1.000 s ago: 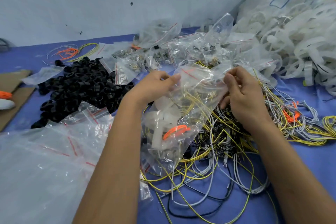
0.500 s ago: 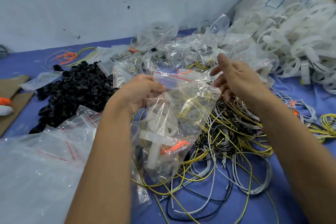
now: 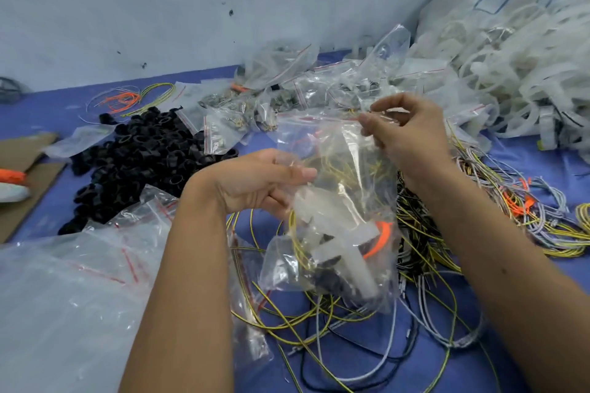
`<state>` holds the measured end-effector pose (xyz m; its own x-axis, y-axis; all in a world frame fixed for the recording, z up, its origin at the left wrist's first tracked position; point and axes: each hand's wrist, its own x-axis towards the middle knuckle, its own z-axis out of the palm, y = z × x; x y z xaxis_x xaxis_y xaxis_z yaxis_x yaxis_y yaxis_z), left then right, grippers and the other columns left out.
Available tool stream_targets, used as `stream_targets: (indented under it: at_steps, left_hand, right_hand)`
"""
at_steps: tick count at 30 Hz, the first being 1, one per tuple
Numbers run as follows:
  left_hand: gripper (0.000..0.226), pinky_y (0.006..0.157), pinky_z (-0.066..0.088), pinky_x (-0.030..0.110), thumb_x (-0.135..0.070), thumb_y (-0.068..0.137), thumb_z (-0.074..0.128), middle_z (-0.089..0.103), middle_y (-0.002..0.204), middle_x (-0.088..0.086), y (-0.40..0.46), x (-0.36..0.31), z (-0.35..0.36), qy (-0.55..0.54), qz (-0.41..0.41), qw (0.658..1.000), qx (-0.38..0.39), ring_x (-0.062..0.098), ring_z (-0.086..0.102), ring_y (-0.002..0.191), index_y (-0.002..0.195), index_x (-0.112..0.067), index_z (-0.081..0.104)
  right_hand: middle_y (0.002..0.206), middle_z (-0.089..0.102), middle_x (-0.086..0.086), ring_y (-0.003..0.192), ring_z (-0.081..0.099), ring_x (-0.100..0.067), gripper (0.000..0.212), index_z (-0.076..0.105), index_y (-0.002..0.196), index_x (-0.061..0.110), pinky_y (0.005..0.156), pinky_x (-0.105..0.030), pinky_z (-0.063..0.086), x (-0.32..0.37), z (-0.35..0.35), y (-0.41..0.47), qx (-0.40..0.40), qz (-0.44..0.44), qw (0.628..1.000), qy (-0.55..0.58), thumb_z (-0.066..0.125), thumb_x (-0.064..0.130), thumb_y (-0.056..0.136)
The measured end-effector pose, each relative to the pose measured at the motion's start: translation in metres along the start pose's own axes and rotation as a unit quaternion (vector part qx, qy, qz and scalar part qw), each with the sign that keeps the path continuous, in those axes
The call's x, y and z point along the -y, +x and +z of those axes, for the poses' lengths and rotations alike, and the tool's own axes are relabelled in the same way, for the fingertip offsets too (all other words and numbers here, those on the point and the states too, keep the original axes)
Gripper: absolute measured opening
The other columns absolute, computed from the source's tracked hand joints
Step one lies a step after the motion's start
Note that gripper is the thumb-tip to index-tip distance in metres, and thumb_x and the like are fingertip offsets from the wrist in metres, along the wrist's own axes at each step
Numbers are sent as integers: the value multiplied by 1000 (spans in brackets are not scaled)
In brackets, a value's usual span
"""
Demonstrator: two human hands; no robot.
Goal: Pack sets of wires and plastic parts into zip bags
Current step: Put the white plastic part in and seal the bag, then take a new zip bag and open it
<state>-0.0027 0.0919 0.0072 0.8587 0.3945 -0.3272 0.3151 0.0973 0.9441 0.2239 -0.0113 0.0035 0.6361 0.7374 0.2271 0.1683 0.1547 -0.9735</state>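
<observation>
Head view: zip bag (image 3: 335, 201) lifted above counter (image 3: 526, 344), right hand (image 3: 412, 134) pinching red seal, left hand (image 3: 258, 185) pinching side film. Light, limp, slippery; best gripped along seal strip.

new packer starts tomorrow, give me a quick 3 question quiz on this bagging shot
1. True or false: the zip bag held up over the wires is empty.
2. Which hand pinches the bag's top edge by the red zip line? A) left hand B) right hand C) neither
3. Fill in: the heap of small plastic parts lying left of the left hand is coloured ____.

Key
1. False: it holds yellow wires, a white plastic part and an orange wire.
2. B; the left hand steadies the bag's side.
3. Black.
</observation>
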Motion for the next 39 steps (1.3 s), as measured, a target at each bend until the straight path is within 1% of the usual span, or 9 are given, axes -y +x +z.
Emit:
stream_targets:
  at_steps: [3,6,9,16,21,23,27,33,39]
  left_hand:
    - [20,50,56,23,-44,86,76,75,78,1,3,6,1,-2,6,999,-43,8,64,56,80,-25,76]
    - [40,49,53,23,-53,77,77,77,100,19,10,13,-1,-19,27,982,-184,20,69,73,96,-19,71]
    - [17,46,53,24,-37,91,73,75,81,2,18,15,-4,-61,77,964,-248,16,68,63,85,-21,73]
    - [17,58,50,25,-12,93,72,73,71,-1,7,23,-17,-22,76,957,-280,10,66,58,78,-17,66]
    - [21,81,52,31,-7,84,81,68,90,-6,13,-1,-5,134,246,858,-430,8,61,86,91,-19,66]
    - [18,86,49,26,-18,82,82,68,93,-18,18,-19,4,219,292,837,-408,-3,60,93,90,-27,69]
    - [18,84,42,9,-27,82,85,71,98,-12,29,-36,23,358,275,833,-320,-8,59,94,97,-21,77]
    - [8,82,57,32,-11,83,83,74,86,2,37,-28,35,340,250,855,-301,15,71,85,88,-14,77]
    - [14,68,53,23,-10,80,86,70,74,0,40,-23,30,316,251,867,-292,12,66,69,80,-17,74]
  right_hand:
    - [78,77,-4,58,62,-8,23,65,107,14,53,-21,50,-10,4,-4,13,19,999,25,80,18,89]
    - [84,72,-4,74,65,-13,6,66,105,17,71,-33,57,-21,1,-6,0,30,998,51,67,17,99]
    - [87,77,-8,81,69,-19,7,67,105,15,80,-41,57,-27,-1,-7,-21,31,997,63,64,11,100]
    - [81,79,-4,77,77,-19,26,64,103,14,68,-27,58,-33,2,-16,-60,-21,997,42,82,15,85]
    - [86,77,-2,81,76,-17,21,62,100,23,75,-40,62,-31,7,-21,-35,-123,991,-34,76,11,90]
    - [87,77,2,84,75,-14,23,61,104,24,76,-43,62,-30,10,-25,-15,-168,984,-63,74,11,90]
    - [90,79,8,83,75,-10,28,63,113,19,70,-36,57,-27,14,-31,16,-210,973,-92,77,17,88]
    - [90,79,6,89,76,-4,19,68,103,10,72,-28,57,-28,14,-31,17,-213,973,-86,80,13,88]
    - [86,79,-2,83,77,-12,9,76,93,8,82,-38,62,-29,14,-31,20,-204,977,-62,81,6,86]
